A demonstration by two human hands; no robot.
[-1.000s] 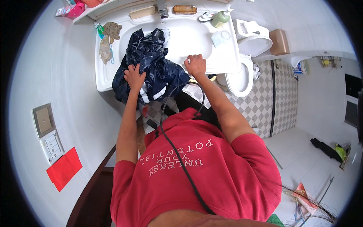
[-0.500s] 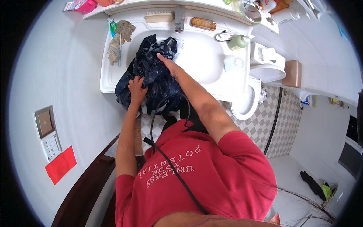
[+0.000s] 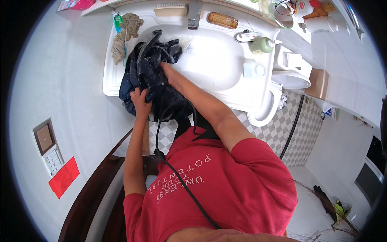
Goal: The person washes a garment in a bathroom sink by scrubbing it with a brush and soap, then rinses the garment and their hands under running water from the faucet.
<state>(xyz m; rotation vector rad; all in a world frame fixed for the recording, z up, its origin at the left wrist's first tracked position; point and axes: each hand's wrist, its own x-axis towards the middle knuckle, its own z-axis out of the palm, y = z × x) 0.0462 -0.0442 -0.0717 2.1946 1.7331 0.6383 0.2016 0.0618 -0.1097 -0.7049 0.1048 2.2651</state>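
Note:
A wet, dark navy garment [image 3: 146,74] with streaks of suds lies bunched at the left of a white sink [image 3: 238,94] and hangs over its front edge. My left hand [image 3: 141,104] grips the cloth near that edge, fingers bent into a fold. On the garment's right side, my right hand [image 3: 172,76] holds the cloth with its thumb against a fold; most of its fingers are hidden in the fabric. White foam [image 3: 187,47] lies in the basin just right of the garment.
Along the sink's back are a scrubbing brush [image 3: 171,10], the faucet [image 3: 194,16] and a brown-topped brush [image 3: 222,20]. A green pump bottle [image 3: 262,45] and a soap dish [image 3: 254,70] stand right. Crumpled cloths [image 3: 118,47] lie left. A toilet [image 3: 264,109] is beside the sink.
My right hand has drawn back toward me and left, its raised thumb now lowered into the cloth. The garment's folds have shifted and its right part has pulled leftward. My left hand keeps hold.

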